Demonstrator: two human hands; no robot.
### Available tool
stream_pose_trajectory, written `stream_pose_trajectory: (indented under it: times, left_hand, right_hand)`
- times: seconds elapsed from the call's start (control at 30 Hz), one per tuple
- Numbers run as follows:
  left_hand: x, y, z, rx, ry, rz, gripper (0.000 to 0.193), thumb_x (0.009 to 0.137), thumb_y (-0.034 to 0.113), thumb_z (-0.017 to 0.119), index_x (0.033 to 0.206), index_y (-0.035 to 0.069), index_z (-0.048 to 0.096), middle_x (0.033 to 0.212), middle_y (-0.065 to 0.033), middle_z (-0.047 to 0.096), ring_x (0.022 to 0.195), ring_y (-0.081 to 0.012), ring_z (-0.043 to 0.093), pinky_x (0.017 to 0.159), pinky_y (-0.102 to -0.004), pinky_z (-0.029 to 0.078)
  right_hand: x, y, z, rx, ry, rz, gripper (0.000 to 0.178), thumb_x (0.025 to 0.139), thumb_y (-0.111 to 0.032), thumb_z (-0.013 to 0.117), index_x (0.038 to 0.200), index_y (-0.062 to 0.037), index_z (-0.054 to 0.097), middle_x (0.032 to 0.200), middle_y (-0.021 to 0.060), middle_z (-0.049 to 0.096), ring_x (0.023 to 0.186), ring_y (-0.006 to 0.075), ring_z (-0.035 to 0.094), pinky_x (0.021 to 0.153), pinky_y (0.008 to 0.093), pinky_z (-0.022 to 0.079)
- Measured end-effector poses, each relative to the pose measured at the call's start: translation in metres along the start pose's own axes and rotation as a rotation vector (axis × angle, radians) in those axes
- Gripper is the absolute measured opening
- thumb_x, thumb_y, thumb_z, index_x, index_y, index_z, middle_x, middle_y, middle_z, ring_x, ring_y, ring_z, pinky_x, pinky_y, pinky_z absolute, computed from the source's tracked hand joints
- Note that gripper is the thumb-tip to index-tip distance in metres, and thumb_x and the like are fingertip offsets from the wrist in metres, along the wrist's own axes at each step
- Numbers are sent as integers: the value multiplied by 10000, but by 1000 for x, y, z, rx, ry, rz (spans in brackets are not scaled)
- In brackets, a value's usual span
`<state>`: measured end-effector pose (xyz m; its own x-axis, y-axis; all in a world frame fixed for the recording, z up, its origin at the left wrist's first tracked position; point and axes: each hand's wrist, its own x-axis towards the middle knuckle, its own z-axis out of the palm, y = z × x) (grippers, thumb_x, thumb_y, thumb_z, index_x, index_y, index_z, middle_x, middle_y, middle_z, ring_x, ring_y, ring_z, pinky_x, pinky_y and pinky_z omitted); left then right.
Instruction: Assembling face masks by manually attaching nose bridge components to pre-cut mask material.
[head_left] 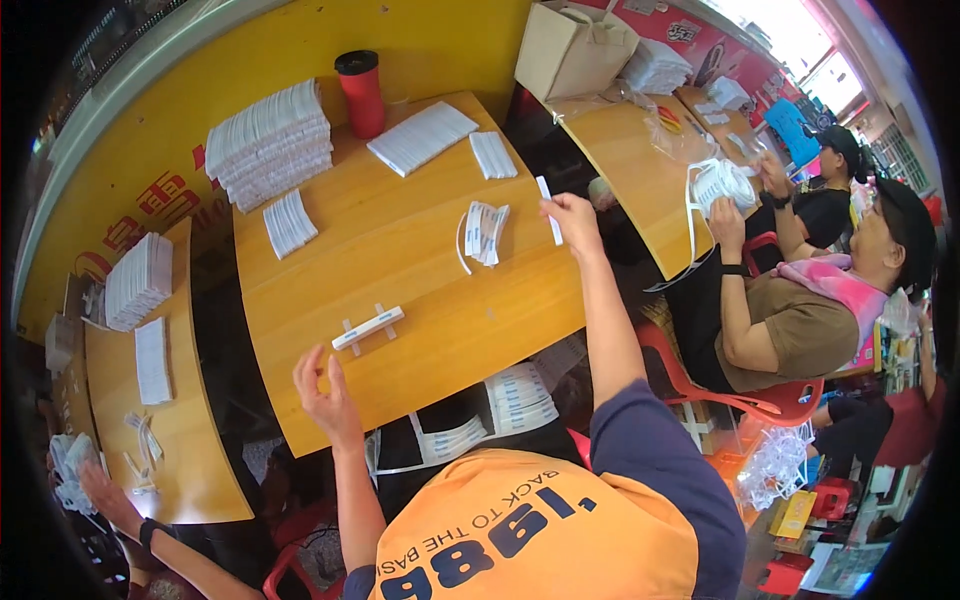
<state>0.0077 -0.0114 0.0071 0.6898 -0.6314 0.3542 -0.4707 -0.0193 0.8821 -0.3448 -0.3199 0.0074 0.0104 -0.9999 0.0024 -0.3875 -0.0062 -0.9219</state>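
My right hand pinches a narrow white strip at the right edge of the wooden table. My left hand is over the table's front left edge, its fingers apart and curved, with nothing in them. Just beyond its fingertips lies a small white bundle of strips with blue print, set across two short pale strips. A fanned group of printed white strips rests on the table left of my right hand. Joined sheets of printed strips lie across my lap.
Tall stacks of white strips, flatter stacks and a red cup with black lid stand along the far side. Co-workers sit at the right table and left table. A red chair is close on my right.
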Motion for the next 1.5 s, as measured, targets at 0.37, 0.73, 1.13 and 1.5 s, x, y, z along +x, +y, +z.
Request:
stream_pose_trajectory:
  times: [0.37, 0.73, 1.13, 1.5]
  left_hand:
    - [-20, 130, 36, -809, -740, -733, 234, 997, 185, 614, 942, -32, 681, 808, -77, 681, 719, -129, 640, 691, -252, 514]
    - [-31, 100, 15, -502, -648, -448, 186, 972, 164, 661, 925, -16, 677, 743, -12, 636, 690, -78, 583, 652, -231, 479]
    - [-13, 20, -7, 23, -126, -222, 479, 928, 122, 678, 1355, 19, 487, 1331, -118, 561, 1254, -258, 489, 1058, -372, 361]
    - [-8, -1, -1, 62, -111, -228, 667, 925, 105, 683, 1472, 1, 316, 1386, -146, 575, 1349, -295, 429, 1137, -408, 292]
  right_hand:
    - [-194, -128, 26, -267, -126, -1209, 184, 838, -69, 727, 1010, -31, 674, 939, 87, 689, 836, 232, 672, 783, 360, 512]
    - [-208, -136, 49, -276, -430, -992, 258, 787, -154, 808, 1012, -67, 717, 984, 66, 693, 891, 249, 662, 789, 362, 515]
    - [-190, -122, 165, -200, -503, -655, 189, 767, -81, 799, 931, -33, 721, 940, 85, 645, 887, 262, 642, 762, 351, 530]
    - [-170, -129, 225, -209, -562, -676, 188, 728, -60, 822, 892, -35, 733, 897, 69, 629, 846, 248, 603, 718, 354, 513]
